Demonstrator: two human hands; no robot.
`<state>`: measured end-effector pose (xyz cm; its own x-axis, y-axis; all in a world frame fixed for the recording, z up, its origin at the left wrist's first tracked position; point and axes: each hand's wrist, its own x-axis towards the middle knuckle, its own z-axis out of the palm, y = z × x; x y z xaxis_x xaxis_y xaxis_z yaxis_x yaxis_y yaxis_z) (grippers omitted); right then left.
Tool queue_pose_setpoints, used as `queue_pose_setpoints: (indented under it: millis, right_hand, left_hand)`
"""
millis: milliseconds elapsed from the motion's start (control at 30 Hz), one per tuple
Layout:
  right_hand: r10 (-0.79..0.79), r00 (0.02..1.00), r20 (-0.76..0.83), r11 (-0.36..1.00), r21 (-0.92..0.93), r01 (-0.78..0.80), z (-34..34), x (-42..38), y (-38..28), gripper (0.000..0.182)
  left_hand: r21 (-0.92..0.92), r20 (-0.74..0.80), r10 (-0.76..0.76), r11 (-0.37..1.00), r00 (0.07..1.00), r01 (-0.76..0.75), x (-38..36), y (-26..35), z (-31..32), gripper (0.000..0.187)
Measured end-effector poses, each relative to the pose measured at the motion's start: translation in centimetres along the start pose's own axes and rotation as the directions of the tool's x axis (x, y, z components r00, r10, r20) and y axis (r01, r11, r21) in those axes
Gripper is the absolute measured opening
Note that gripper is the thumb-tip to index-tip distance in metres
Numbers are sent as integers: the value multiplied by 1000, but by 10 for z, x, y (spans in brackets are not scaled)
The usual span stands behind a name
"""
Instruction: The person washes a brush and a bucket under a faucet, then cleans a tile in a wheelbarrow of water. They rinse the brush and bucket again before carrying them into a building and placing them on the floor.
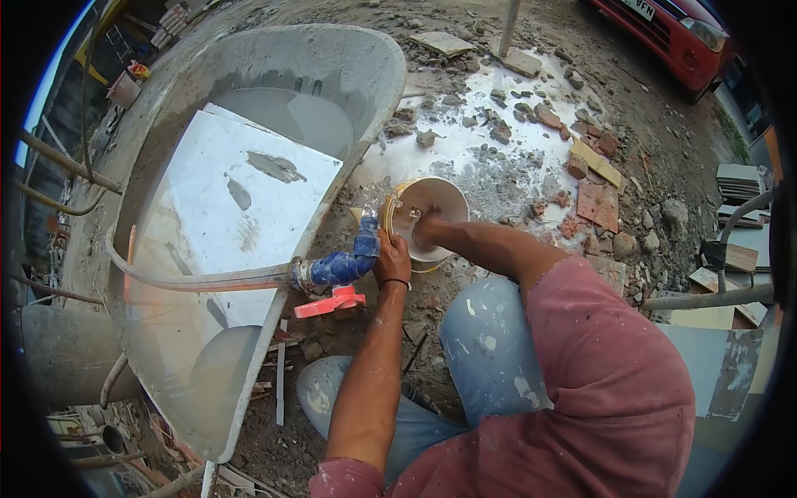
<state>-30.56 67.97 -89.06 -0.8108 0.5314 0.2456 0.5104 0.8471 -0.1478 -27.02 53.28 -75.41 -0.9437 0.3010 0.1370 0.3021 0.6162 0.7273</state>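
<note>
Bucket [450, 199], R hand [426, 231] in, L hand [393, 259] outside, tub [365, 51] w/ water [290, 116], panel [207, 212]

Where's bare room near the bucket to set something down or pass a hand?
Small patch: whitish ground between tub and bucket, above the valve in view. Larger: dirt between rubble and red car, mostly bare.
Crowded: left hand, valve and bucket rim bunch together; broken tiles lie right of the bucket.
</note>
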Motion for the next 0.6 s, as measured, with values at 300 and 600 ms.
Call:
queue_pose_setpoints:
  millis: [300,600]
  right_hand:
    - [-314,949,-2,939,143,311,-66,8,1,19]
    - [-520,723,454,853,313,417,-44,19,-1,27]
  left_hand:
    - [1,13,3,1000,1000,-3,0,-36,11,28]
    - [50,57,-71,996,996,68,-5,-19,8,31]
